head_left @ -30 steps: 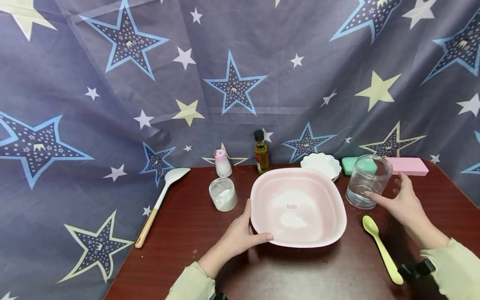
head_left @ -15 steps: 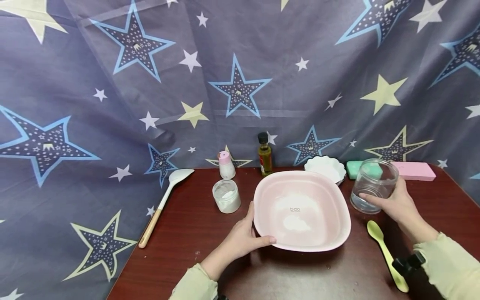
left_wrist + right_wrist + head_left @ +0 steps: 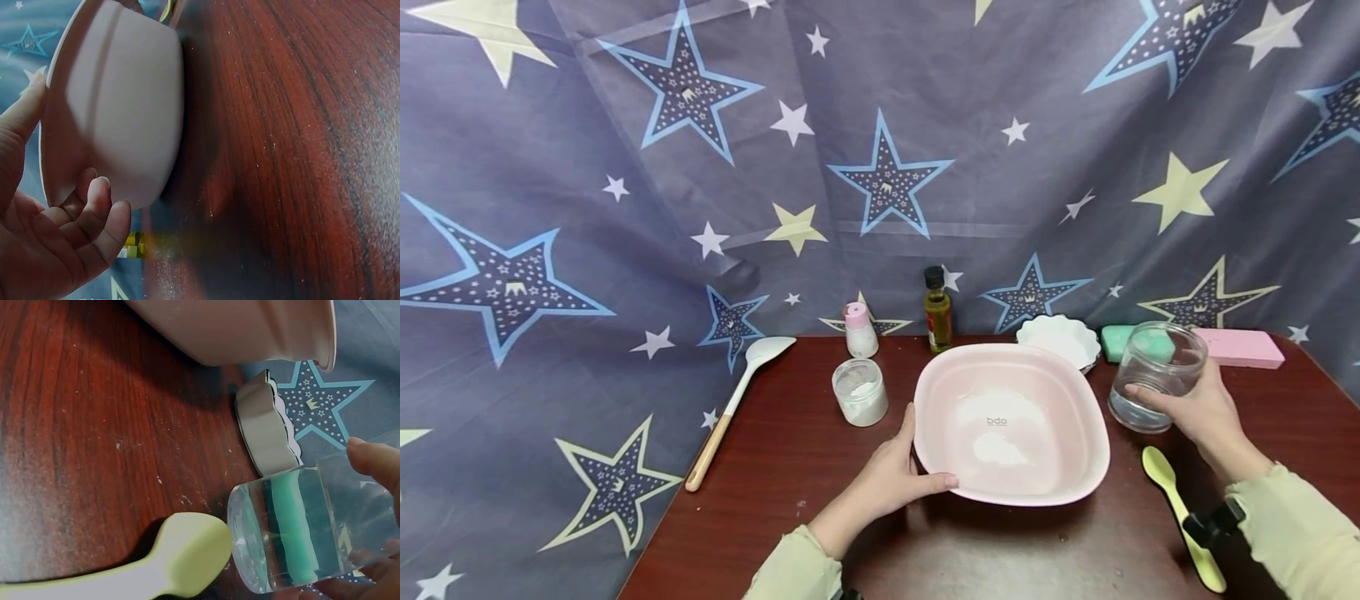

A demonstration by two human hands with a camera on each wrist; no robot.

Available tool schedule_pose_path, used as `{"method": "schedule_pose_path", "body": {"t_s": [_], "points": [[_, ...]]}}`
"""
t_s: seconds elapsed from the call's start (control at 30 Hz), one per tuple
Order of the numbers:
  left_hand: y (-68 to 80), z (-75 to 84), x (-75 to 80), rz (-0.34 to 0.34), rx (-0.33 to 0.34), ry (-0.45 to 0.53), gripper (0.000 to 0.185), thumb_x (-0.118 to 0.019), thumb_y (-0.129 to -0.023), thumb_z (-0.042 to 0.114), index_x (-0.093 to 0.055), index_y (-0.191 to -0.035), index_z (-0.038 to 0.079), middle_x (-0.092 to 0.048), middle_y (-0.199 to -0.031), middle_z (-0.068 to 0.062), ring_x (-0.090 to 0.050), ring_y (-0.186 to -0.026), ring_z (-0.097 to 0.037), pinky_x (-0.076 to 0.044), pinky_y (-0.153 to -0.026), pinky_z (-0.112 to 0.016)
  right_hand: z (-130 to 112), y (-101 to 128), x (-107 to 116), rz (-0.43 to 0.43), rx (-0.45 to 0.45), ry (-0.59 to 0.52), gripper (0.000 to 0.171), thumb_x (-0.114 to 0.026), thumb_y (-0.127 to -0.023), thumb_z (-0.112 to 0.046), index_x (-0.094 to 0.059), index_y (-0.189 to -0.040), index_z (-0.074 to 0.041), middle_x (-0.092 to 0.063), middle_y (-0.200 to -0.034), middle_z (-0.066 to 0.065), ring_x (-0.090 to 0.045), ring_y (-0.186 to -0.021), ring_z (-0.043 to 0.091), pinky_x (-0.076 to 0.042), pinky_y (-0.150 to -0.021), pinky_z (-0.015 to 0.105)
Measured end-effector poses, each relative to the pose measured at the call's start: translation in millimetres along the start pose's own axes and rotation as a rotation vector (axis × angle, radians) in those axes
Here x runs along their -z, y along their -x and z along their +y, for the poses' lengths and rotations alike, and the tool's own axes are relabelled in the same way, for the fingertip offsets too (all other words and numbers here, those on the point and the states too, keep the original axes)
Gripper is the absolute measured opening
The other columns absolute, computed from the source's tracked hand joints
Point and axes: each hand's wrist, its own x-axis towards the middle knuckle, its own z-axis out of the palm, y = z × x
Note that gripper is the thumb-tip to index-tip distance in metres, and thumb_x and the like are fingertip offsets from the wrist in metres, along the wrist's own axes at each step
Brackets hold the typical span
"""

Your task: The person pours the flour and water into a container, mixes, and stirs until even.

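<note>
A pink basin [image 3: 1022, 454] stands on the table in the middle of the head view. My left hand [image 3: 883, 483] grips its near left side; in the left wrist view the thumb lies at the rim and the other fingers curl by the outer wall [image 3: 134, 94]. On the right, my right hand [image 3: 1210, 417] holds a clear glass jar [image 3: 1153, 371] with some clear liquid in it. The jar stands upright, its base seemingly on the table. Close to it lies a yellow-green spoon [image 3: 1183, 517], whose bowl end shows beside the jar in the right wrist view.
Behind the basin are a scalloped white bowl [image 3: 1060, 337] and an oil bottle [image 3: 937, 312]. Green [image 3: 1123, 337] and pink blocks [image 3: 1243, 347] lie behind the jar. To the left stand a pink-capped shaker [image 3: 861, 333], a jar of white powder [image 3: 860, 396] and a long-handled white spoon [image 3: 741, 396].
My right hand has closed in on the glass jar and now holds it. My left hand keeps its grip on the basin. The head view has shifted slightly.
</note>
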Motion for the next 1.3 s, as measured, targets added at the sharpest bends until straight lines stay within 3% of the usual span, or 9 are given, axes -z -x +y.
{"method": "schedule_pose_path", "body": {"t_s": [0.33,0.63,0.97,1.3], "points": [[0.3,-0.3,0.4,-0.001,0.031,-0.003,0.119,-0.084,-0.074,0.043,-0.008,-0.155,-0.002,-0.055,-0.064,0.002,-0.051,-0.053,-0.004,-0.044,-0.052,-0.023,1.0,2.4,-3.0,0.037,0.009,0.020,0.111,-0.081,-0.079,-0.035,-0.005,-0.157,-0.010,-0.032,-0.144,0.032,-0.033,-0.126,0.049,-0.029,-0.099,0.065],[-0.3,-1.1,-0.2,-0.004,0.030,-0.010,0.119,-0.085,-0.074,0.040,-0.009,-0.154,-0.003,-0.054,-0.063,0.004,-0.051,-0.052,-0.005,-0.044,-0.052,-0.023,2.3,7.5,0.1,0.077,0.022,0.068,0.105,-0.083,-0.077,-0.035,-0.017,-0.154,-0.007,-0.038,-0.140,0.031,-0.036,-0.124,0.048,-0.030,-0.097,0.063],[0.0,-2.2,-0.2,-0.002,0.033,0.007,0.119,-0.085,-0.074,0.039,-0.009,-0.154,-0.003,-0.055,-0.061,0.001,-0.051,-0.050,-0.005,-0.044,-0.050,-0.023,-15.2,12.9,9.4,0.128,0.187,0.212,0.103,-0.086,-0.072,-0.031,-0.025,-0.151,-0.005,-0.046,-0.132,0.033,-0.042,-0.114,0.055,-0.032,-0.087,0.066],[0.1,-2.1,0.2,-0.003,0.035,-0.010,0.119,-0.085,-0.074,0.041,-0.009,-0.155,-0.003,-0.054,-0.061,0.003,-0.050,-0.050,-0.005,-0.043,-0.050,-0.023,-36.1,21.1,10.4,0.193,0.411,0.277,0.092,-0.092,-0.061,-0.023,-0.045,-0.137,-0.004,-0.055,-0.120,0.024,-0.052,-0.102,0.045,-0.035,-0.074,0.060]]}}
